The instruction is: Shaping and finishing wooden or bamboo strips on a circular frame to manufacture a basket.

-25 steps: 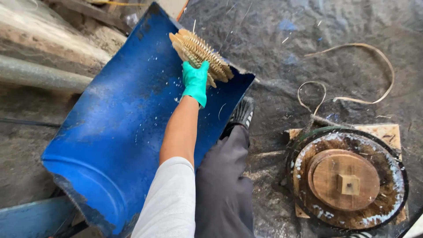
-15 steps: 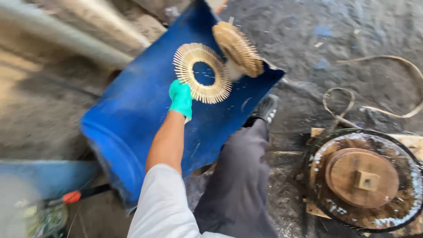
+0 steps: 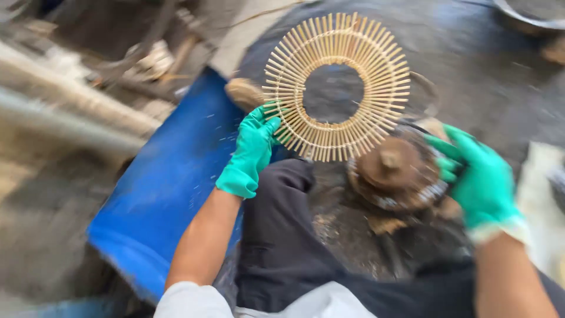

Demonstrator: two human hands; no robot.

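Wheel (image 3: 395, 168) under ring (image 3: 336, 87), beside barrel (image 3: 170, 176)

1 head-worn camera looks steeply down — close over the lap and the ground — slightly blurred.

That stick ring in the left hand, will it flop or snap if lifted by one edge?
The stick ring looks stiff: the left hand holds only its lower-left edge, and it stays flat. Probably light, being thin sticks around an open centre. The protruding stick ends may snap if knocked.

Dark, wet, gritty floor (image 3: 500, 76)
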